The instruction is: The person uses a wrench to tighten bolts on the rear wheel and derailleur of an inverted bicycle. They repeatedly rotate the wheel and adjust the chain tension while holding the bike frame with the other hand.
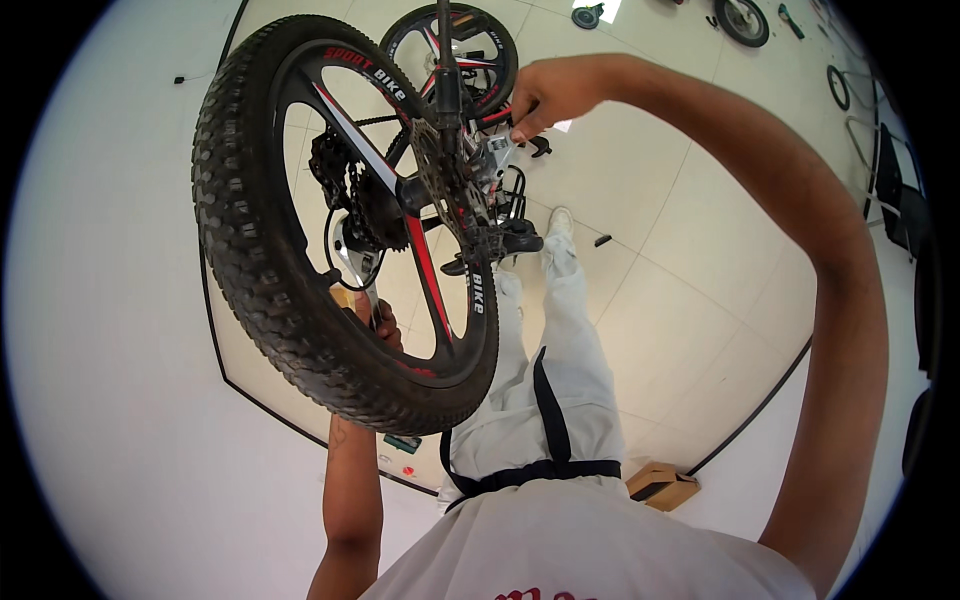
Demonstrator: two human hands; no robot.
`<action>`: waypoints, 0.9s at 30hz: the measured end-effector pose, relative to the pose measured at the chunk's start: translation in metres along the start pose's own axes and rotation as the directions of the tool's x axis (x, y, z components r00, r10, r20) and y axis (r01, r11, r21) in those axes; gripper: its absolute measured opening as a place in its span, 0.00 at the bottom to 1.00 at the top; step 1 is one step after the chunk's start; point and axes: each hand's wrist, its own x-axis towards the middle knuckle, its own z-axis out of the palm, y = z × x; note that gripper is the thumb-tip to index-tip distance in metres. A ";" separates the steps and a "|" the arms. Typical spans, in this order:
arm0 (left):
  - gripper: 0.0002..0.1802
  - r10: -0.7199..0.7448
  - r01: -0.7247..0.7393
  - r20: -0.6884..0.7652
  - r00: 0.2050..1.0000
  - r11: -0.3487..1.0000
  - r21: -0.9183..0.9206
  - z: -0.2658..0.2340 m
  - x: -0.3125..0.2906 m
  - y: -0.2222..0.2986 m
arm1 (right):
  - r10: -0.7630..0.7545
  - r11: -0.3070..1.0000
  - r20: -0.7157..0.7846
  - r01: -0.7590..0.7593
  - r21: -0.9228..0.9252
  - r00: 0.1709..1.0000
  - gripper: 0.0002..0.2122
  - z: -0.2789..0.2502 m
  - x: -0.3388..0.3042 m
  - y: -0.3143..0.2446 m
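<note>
A bicycle's rear wheel (pixel 250 270) with a knobbly black tyre and red, white and black spokes stands upright before me. On its left side is the dark sprocket cluster (pixel 378 215), with a chain and derailleur. My left hand (pixel 386 328), partly behind the rim, is closed around the handle of a silver wrench (pixel 352 252) that reaches up toward the hub. On the wheel's other side my right hand (pixel 562 95) is bent down with its fingers closed, touching a silver metal part (pixel 495 160) near the brake disc (pixel 437 175). What it grips is mostly hidden.
The bicycle's other wheel (pixel 490 60) is farther off on the tiled floor. A small dark piece (pixel 602 240) lies by my shoe (pixel 560 222). An open cardboard box (pixel 663 487) is behind me at right. Another wheel (pixel 742 20) and chairs (pixel 900 190) stand at far right.
</note>
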 end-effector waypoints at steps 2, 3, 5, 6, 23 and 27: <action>0.27 0.003 -0.002 -0.009 1.000 1.000 0.016 0.000 0.001 -0.001 | 0.017 0.999 0.053 -0.014 -0.042 0.998 0.16 -0.008 0.002 -0.003; 0.28 0.014 -0.013 -0.037 0.999 0.999 0.030 0.001 0.000 -0.003 | 0.011 0.998 0.071 -0.006 -0.068 0.997 0.16 -0.012 0.006 -0.008; 0.28 0.021 -0.019 -0.039 0.999 0.999 0.035 0.001 0.003 -0.003 | 0.011 0.990 0.054 -0.004 -0.139 0.998 0.15 -0.017 0.005 -0.017; 0.28 0.013 -0.012 -0.015 1.000 1.000 0.022 -0.002 0.006 -0.004 | -0.003 0.967 0.009 0.006 -0.254 1.000 0.14 -0.016 0.002 -0.022; 0.26 0.019 -0.019 0.009 1.000 1.000 -0.011 -0.003 0.002 -0.002 | 0.418 0.907 -0.182 -0.418 0.040 0.890 0.14 0.054 -0.038 -0.065; 0.26 -0.009 0.009 0.012 1.000 1.000 0.000 -0.006 0.006 -0.003 | 0.391 0.743 0.251 -0.465 0.481 0.885 0.13 0.026 -0.040 -0.071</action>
